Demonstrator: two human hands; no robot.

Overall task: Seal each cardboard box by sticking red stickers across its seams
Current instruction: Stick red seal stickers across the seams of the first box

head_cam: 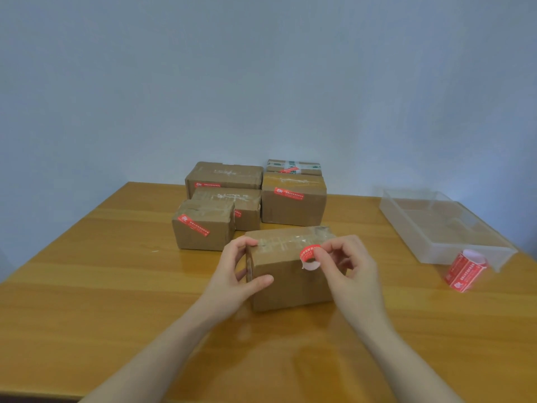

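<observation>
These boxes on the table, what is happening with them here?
A person is sealing cardboard boxes with red stickers. The left hand grips the nearest box, while the right hand pinches a curled red sticker at its top edge, not yet stuck flat. Five boxes behind already carry stickers. A sticker roll lies at right.

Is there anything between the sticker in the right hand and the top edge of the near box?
Nothing visible. The right hand pinches the curled red sticker right at the top front edge of the near box; the left hand holds the box's left end, clear of that spot.
</observation>
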